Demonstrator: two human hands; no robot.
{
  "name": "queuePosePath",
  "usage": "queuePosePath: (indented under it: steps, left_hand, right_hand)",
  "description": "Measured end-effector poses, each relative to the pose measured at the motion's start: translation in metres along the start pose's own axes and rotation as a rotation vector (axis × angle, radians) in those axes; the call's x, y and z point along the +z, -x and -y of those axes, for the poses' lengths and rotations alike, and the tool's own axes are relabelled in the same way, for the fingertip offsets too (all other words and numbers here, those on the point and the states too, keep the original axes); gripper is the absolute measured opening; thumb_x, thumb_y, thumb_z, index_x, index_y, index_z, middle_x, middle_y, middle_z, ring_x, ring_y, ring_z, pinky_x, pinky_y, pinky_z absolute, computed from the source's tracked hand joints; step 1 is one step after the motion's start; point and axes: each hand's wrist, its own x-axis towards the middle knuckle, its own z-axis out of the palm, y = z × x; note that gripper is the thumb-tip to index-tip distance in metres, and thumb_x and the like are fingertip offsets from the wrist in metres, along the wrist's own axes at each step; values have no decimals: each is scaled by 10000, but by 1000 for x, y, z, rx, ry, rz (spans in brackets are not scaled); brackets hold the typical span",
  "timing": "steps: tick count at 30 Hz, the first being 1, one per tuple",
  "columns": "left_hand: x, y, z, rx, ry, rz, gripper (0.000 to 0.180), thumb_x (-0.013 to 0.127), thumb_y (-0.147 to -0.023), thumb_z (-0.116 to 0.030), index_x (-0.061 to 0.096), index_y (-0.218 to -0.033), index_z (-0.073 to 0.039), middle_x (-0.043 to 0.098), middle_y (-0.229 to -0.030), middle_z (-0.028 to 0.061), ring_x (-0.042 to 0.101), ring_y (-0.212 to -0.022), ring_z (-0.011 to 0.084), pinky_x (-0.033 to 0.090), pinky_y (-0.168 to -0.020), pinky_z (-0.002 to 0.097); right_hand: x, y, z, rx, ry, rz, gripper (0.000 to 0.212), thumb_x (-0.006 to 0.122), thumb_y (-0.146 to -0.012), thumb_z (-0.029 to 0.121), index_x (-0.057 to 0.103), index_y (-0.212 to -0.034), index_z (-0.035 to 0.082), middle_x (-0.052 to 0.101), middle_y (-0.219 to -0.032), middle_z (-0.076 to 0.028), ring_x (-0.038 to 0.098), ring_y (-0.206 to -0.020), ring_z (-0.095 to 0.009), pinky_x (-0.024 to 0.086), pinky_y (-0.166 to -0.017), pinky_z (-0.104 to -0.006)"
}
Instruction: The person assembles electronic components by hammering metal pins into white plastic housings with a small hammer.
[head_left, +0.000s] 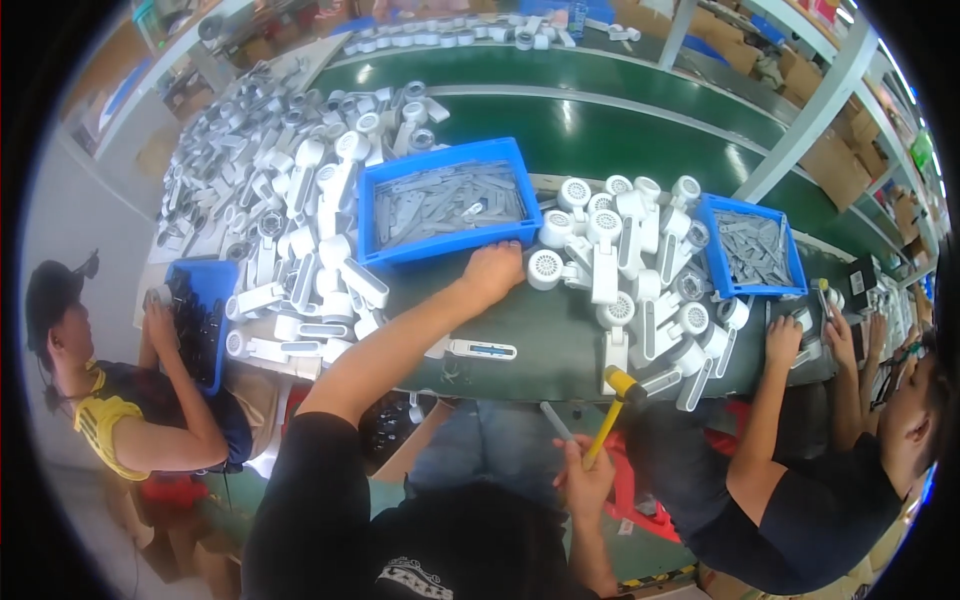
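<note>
My left hand [493,274] is closed at the near right corner of a blue bin [440,248], its fingertips hidden against the rim. Thin grey plastic strips [440,205] fill that bin. Low in front of my body, my right hand [586,482] grips a mallet [603,432] with a yellow handle and a yellow and black head. A single grey strip [556,420] sticks up from the same hand. On the table between my arms lies a white fan housing [482,349] with a blue-lined slot facing up. White handheld fan housings [604,255] are heaped to the right of the bin.
A large pile of white fan parts [255,170] spreads over the left of the table. Another blue bin of strips [797,262] stands at right. A co-worker sits on each side; the left one reaches over a blue crate [232,270]. A green conveyor [600,125] runs behind.
</note>
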Motion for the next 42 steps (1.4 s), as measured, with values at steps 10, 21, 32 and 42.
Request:
queuePosePath:
  steps: [10, 21, 32, 42]
  left_hand:
    - [-108, 42, -42, 240, 86, 58, 201, 526, -1040, -163, 545, -1173, -13, 721, -874, 255, 723, -837, 452, 573, -710, 554]
    - [-44, -165, -304, 443, 438, 21, 747, 662, -1003, -428, 479, -1460, 134, 619, -1395, 322, 604, -1314, 432, 479, -1135, 456]
    - [-109, 107, -10, 447, 239, -257, 308, 861, -849, -226, 770, -1110, -91, 749, -1177, 108, 679, -1180, 320, 526, -1040, 460]
    - [-55, 189, 39, 165, 467, -228, 844, 886, -771, -161, 496, -1512, -53, 714, -1128, 114, 614, -1214, 388, 484, -1107, 486]
  right_hand:
    - [-17, -12, -8, 107, -41, 58, 214, 683, -1044, 197, 672, -1177, 29, 806, -1055, -105, 572, -493, -68, 448, -448, -221]
    - [-21, 20, -3, 9, -35, -60, 245, 692, -1048, 192, 658, -1171, -17, 800, -1066, -128, 585, -510, -72, 446, -453, -225]
    - [5, -44, 17, -5, 18, 127, 192, 771, -985, 139, 747, -1074, -29, 678, -750, -36, 613, -548, -81, 472, -447, -235]
    - [118, -110, 50, -172, 486, 384, 203, 755, -1001, 170, 796, -1159, 49, 634, -752, 2, 584, -572, -66, 430, -478, -245]
